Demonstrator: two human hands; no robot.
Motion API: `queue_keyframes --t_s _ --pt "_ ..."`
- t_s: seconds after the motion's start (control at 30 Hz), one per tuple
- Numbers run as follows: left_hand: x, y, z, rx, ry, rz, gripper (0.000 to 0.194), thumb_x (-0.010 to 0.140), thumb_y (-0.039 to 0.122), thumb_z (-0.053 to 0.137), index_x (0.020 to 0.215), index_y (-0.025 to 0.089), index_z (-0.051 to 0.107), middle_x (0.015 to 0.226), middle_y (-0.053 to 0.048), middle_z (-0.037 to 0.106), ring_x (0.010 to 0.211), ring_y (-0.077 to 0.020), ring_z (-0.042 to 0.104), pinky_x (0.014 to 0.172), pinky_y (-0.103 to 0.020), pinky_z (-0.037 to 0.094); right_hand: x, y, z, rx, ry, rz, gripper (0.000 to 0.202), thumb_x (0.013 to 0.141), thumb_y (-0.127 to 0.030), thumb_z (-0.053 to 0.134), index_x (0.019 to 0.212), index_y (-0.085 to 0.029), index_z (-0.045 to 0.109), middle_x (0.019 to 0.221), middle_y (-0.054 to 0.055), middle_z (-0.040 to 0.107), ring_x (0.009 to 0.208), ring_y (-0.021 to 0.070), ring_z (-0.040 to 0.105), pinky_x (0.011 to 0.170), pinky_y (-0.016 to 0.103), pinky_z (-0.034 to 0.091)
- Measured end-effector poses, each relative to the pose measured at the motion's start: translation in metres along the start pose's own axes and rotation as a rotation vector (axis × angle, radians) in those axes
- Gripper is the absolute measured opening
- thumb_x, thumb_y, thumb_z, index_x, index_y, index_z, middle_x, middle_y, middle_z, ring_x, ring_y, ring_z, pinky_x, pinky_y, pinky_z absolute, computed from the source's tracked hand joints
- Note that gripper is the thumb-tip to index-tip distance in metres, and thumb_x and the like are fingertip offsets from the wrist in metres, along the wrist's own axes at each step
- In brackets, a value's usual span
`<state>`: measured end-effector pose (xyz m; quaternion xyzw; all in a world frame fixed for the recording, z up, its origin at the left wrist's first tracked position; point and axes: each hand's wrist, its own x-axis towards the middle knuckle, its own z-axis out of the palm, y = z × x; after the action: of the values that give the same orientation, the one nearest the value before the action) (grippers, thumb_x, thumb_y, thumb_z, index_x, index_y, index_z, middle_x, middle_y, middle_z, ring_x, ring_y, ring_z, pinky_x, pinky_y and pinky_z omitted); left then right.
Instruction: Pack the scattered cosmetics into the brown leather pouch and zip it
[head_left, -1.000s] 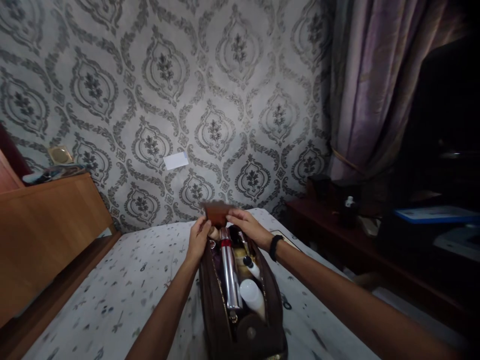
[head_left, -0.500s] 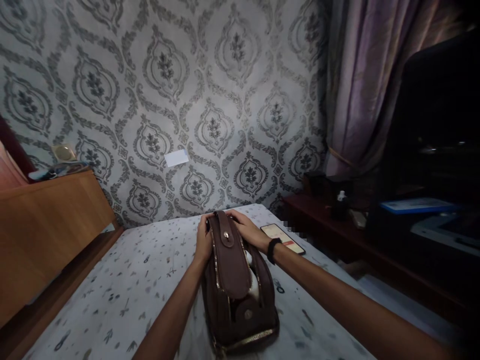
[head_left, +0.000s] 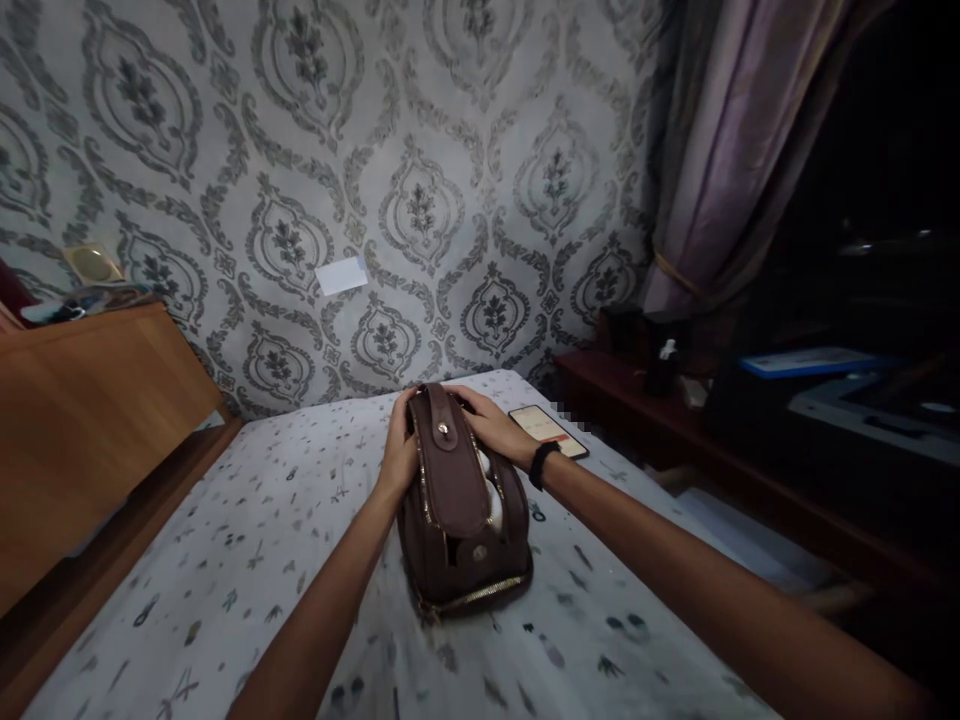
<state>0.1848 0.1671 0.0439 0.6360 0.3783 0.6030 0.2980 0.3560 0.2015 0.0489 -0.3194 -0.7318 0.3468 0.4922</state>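
A brown bag (head_left: 454, 492) with gold zips and a snap-strap flap lies on the patterned bedsheet (head_left: 300, 560). Its zip is partly undone along the right side, where something white (head_left: 495, 505) shows inside. Around the bag's far left side curls my left hand (head_left: 399, 440), its fingertips hidden behind the leather. On the opposite side, my right hand (head_left: 491, 425) grips the far right edge, with fingers reaching over the far end. A black band circles the right wrist. Just beyond that wrist lies a phone (head_left: 551, 432) with its screen lit.
A wooden headboard (head_left: 112, 400) with small items on top borders the bed at left. Patterned wallpaper with a white card (head_left: 341, 276) rises behind. To the right stand a dark red ledge (head_left: 600, 385) with a small bottle (head_left: 664, 365) and a purple curtain (head_left: 712, 180).
The view has tilted down slightly, so the bag, hands and phone sit higher in the picture. Both hands keep their hold on the bag, and its near end now shows fully.
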Motion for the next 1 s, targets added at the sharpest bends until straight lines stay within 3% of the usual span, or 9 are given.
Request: queue_keyframes --t_s 0.23,0.37,0.63,0.87,1.0 --pt "-0.053 0.035 0.007 0.031 -0.041 -0.040 0.057 0.086 0.028 0.055 0.140 0.024 0.041 0.153 -0.006 0.038 0.143 -0.0218 0.033 0.121 -0.040 0.023 -0.038 -0.006 0.005 -0.067 0.065 -0.008 0.045 0.091 -0.041 0.052 0.135 -0.029 0.055 0.145 0.006 0.051 0.138 0.0234 0.041 0.120 0.045 0.025" --pt "-0.069 0.036 0.016 0.139 -0.024 0.008 0.056 0.089 0.027 0.052 0.143 0.025 0.038 0.155 -0.007 0.036 0.147 -0.0236 0.026 0.123 -0.043 0.019 -0.058 -0.006 0.012 -0.107 0.117 -0.036 0.055 0.089 -0.042 0.055 0.141 -0.027 0.049 0.153 0.009 0.041 0.145 0.0243 0.030 0.121 0.047 0.022" --pt "-0.085 0.038 0.017 0.314 -0.079 0.038 0.063 0.091 0.030 0.053 0.149 0.027 0.029 0.161 -0.008 0.023 0.149 -0.0269 0.017 0.122 -0.048 0.018 -0.068 -0.005 0.014 -0.051 0.165 -0.048 0.051 0.092 -0.045 0.053 0.141 -0.031 0.049 0.154 0.006 0.041 0.144 0.0243 0.033 0.121 0.050 0.022" --pt "-0.110 0.048 0.003 0.394 -0.193 0.173 0.047 0.095 0.027 0.045 0.142 0.030 0.037 0.146 -0.009 0.040 0.141 -0.0269 0.031 0.115 -0.047 0.029 -0.097 -0.009 0.023 -0.042 0.239 -0.001 0.047 0.092 -0.043 0.053 0.137 -0.031 0.051 0.155 0.006 0.040 0.145 0.0246 0.032 0.121 0.050 0.021" --pt "-0.115 0.052 -0.012 0.459 -0.361 0.222 0.054 0.093 0.030 0.052 0.144 0.028 0.037 0.140 -0.012 0.045 0.136 -0.0293 0.035 0.113 -0.048 0.031 -0.117 -0.014 0.028 -0.067 0.260 0.017 0.046 0.094 -0.042 0.049 0.139 -0.030 0.048 0.158 0.006 0.032 0.146 0.0238 0.029 0.122 0.049 0.020"
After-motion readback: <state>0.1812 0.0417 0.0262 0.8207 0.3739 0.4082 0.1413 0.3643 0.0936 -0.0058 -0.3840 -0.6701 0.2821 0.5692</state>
